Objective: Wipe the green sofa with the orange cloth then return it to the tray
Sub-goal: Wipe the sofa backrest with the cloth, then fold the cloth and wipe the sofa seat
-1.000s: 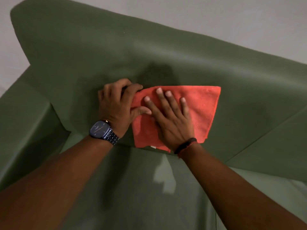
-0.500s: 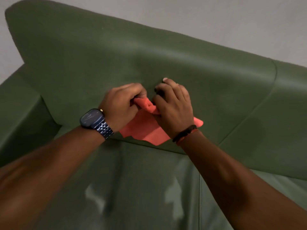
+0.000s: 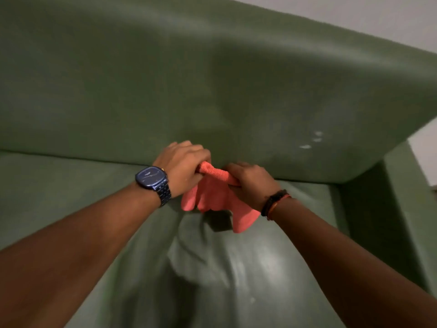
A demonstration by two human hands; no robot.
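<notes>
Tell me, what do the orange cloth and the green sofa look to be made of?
The orange cloth looks like soft microfibre or terry: a fuzzy, looped nap shows where it is bunched, and it hangs limp. The green sofa seems covered in smooth, matte leather or leatherette: pale sheen on the seat, no visible weave. Blur leaves this open.

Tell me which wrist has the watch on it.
The left wrist: a dark blue watch sits behind the left hand. The right hand's wrist bears only thin bands.
</notes>
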